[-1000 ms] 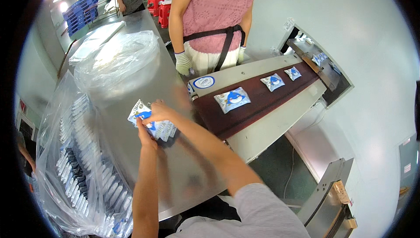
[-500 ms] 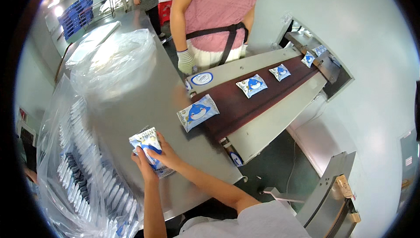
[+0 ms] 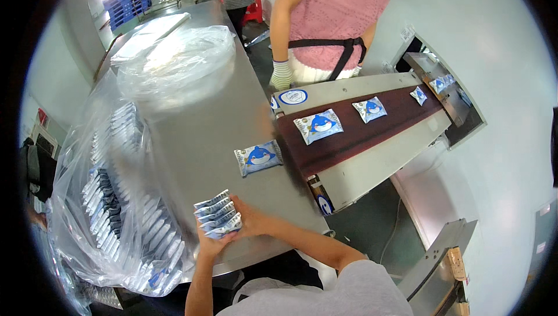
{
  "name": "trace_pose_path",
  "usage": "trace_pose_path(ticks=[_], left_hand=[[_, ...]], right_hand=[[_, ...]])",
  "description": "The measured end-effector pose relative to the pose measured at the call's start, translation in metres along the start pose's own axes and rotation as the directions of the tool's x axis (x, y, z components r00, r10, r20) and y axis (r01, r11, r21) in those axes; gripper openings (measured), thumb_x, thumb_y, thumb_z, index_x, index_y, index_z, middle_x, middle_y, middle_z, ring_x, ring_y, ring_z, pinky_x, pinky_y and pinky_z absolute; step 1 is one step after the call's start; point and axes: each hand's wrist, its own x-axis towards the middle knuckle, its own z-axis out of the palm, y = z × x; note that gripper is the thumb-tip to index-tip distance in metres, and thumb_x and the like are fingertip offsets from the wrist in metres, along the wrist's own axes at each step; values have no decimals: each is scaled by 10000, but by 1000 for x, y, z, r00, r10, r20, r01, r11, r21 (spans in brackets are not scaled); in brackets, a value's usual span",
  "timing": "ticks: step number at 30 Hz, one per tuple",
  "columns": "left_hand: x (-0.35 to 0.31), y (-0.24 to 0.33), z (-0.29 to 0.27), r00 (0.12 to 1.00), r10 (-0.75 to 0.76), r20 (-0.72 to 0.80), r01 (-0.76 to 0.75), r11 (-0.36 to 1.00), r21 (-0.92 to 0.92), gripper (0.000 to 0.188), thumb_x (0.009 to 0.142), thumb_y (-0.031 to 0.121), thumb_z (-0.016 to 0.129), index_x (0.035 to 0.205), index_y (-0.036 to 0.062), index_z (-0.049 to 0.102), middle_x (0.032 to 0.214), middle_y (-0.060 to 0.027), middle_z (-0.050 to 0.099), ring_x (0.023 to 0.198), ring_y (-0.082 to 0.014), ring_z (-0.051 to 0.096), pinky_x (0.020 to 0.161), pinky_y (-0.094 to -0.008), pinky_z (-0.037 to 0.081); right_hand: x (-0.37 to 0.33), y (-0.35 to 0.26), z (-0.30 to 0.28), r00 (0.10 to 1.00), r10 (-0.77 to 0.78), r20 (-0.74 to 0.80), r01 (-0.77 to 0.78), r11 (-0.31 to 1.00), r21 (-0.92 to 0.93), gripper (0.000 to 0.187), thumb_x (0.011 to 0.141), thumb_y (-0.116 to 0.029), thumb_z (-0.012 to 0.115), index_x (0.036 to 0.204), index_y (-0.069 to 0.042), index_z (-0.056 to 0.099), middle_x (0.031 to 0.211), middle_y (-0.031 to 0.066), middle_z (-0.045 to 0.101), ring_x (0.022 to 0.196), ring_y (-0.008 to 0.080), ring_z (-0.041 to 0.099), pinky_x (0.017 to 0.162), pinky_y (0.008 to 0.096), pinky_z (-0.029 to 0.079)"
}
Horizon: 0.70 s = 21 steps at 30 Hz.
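Observation:
Both hands hold a stack of several small blue-and-white sealed packets (image 3: 218, 217) above the near part of the metal table. The packets stand side by side with their crimped edges upward. My left hand (image 3: 211, 245) is closed around the lower left side of the stack. My right hand (image 3: 249, 221) grips its right side, and some fingers are hidden behind the packets. A single packet (image 3: 259, 158) with a blue whale picture lies flat on the table, beyond my hands. More such packets ride on the dark red conveyor belt (image 3: 331, 156), the nearest packet (image 3: 319, 126) close to its end.
A large clear plastic bag (image 3: 131, 176) with rows of packets stands at the left. Crumpled clear plastic (image 3: 180, 60) lies farther back on the metal table (image 3: 192, 141). A co-worker in pink (image 3: 340, 19) stands behind the conveyor, which comes through a wall opening (image 3: 465, 112).
The held packets have turned from showing a printed face to showing their edges. The leading packet has slid off the belt onto the table, and others have advanced. My view has shifted.

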Motion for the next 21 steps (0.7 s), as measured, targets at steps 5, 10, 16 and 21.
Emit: trace_pose_path(ticks=[5,10,16,21], left_hand=[[-26,81,20,990,124,-68,-138,958,-253,891,559,146,874,1254,12,333,1198,-141,545,1050,-247,587,919,-394,482],[-53,148,-1,955,289,-58,-276,945,174,974,603,255,856,1331,-17,269,1278,-224,448,1168,-345,481,986,-444,398],[-65,249,-16,860,504,-78,-343,686,642,1247,521,384,883,1406,-60,127,1339,-268,346,1258,-416,343,1006,-446,335],[-73,251,-48,785,563,-258,-222,645,731,1136,481,431,888,1287,-82,274,1141,-226,452,1022,-381,480,840,-418,418]], right_hand=[[1,-61,-4,988,139,-60,-102,903,416,1070,510,-315,877,1320,-14,246,1263,179,426,1170,288,454,1028,391,328],[8,-58,5,995,35,93,-68,920,385,1155,533,-239,895,1398,-11,165,1386,188,353,1288,252,366,1064,395,318],[75,-115,-16,901,62,429,-368,634,681,765,643,-186,832,1294,-68,447,1283,80,511,1196,204,480,997,364,414],[111,-108,19,857,-30,515,-388,620,682,728,676,-205,807,1294,-72,446,1284,69,510,1199,208,474,1012,375,394]])
